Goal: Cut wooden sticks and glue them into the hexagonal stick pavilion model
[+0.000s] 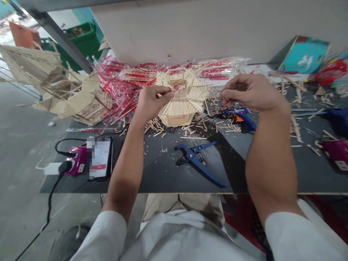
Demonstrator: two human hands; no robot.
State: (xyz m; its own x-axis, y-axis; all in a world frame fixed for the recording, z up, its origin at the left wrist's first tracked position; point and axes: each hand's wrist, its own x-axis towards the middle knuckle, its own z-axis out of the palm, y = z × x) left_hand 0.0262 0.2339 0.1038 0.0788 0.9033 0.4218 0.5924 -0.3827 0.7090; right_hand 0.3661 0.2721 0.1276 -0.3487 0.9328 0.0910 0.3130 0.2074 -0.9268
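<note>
A model of pale wooden sticks [179, 110], with a ribbed roof and flared sides, stands at the middle of the bench. My left hand [153, 101] is at its left side, thumb and forefinger pinched together over the upper part. What those fingertips hold is too small to make out. To the right of the model, my right hand [252, 92] is raised with its fingers closed on a see-through plastic strip [236, 87]. Below that hand lies a blue glue gun [246, 119] with an orange trigger. Blue cutting pliers [199, 163] rest on the bench nearer to me.
Red-and-clear plastic wrappers [116, 83] pile up behind the model. Another stick structure [73, 90] stands at left. Cut stick pieces litter the dark bench [160, 177]. A phone [100, 159], a purple power strip [77, 159] and cables occupy the front left.
</note>
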